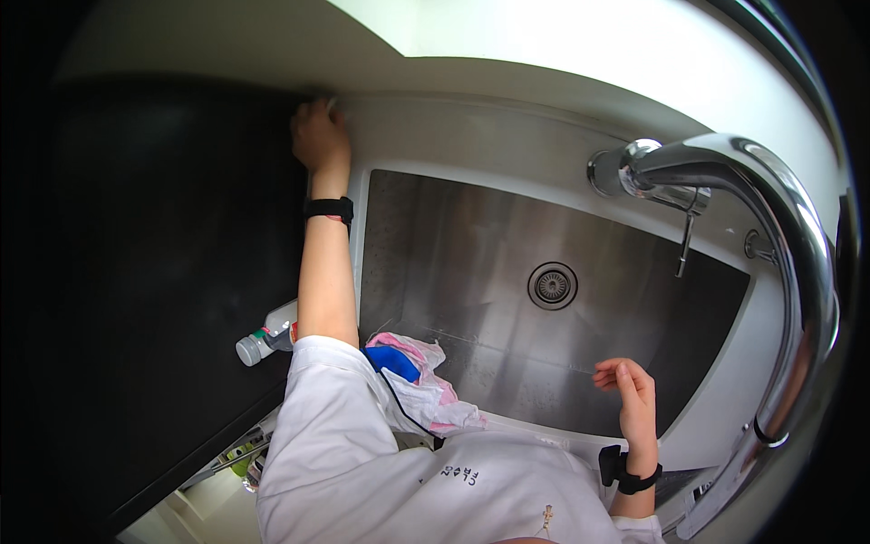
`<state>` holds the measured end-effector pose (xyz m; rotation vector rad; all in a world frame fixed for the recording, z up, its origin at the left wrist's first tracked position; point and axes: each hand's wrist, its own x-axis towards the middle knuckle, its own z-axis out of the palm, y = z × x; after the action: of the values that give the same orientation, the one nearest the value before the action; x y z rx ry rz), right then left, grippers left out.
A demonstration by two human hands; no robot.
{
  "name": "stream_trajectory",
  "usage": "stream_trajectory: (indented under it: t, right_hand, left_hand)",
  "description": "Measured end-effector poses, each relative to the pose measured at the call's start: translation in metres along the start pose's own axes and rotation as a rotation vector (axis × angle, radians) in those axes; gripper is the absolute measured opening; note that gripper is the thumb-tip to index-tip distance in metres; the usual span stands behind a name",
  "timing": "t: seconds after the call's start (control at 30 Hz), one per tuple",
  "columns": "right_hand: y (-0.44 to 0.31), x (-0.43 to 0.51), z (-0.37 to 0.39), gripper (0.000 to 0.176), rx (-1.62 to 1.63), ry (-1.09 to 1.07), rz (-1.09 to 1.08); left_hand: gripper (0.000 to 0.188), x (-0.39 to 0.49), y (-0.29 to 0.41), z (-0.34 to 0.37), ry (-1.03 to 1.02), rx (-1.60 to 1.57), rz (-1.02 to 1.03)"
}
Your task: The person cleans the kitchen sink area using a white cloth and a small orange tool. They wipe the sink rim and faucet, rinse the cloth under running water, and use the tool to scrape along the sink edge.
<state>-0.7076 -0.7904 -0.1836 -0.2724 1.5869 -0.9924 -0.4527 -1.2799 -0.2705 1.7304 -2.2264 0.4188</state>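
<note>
My left hand (pixel 321 134) reaches to the back left corner of the sink's white surround, by the edge of the black countertop. Its fingers are curled, and a small whitish thing (pixel 332 105) shows at the fingertips; what it is cannot be made out. My right hand (pixel 629 394) hangs over the front right part of the stainless-steel sink basin (pixel 469 272), fingers loosely bent and apart, with nothing seen in it. A pink and white cloth (pixel 442 401) with a blue piece (pixel 393 362) lies over the front left rim of the sink, close to my body.
A chrome faucet (pixel 741 156) arches over the right side, its lever pointing toward the basin. A capped clear bottle (pixel 268 333) lies on the black countertop (pixel 156 272), beside my left forearm. Below the counter's front edge, an open drawer (pixel 204 500) holds several items.
</note>
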Motion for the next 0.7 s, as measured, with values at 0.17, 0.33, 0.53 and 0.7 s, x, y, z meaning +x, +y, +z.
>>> stream_trajectory:
  t: [0.17, 0.33, 0.53, 0.7]
  right_hand:
    - [-0.002, 0.009, 0.011, 0.034, -0.006, -0.034, 0.021]
    - [0.002, 0.015, 0.01, 0.034, 0.007, -0.043, 0.036]
    - [0.004, 0.02, 0.011, 0.033, 0.012, -0.057, 0.042]
    - [0.003, 0.024, 0.02, 0.034, -0.003, -0.069, 0.052]
  left_hand:
    - [0.015, 0.006, -0.008, -0.001, -0.033, 0.017, -0.023]
    - [0.015, 0.015, -0.018, 0.002, -0.006, 0.076, 0.004]
    - [0.017, 0.021, -0.02, 0.016, 0.007, -0.048, 0.065]
    - [0.017, 0.02, -0.023, 0.018, 0.026, -0.135, 0.05]
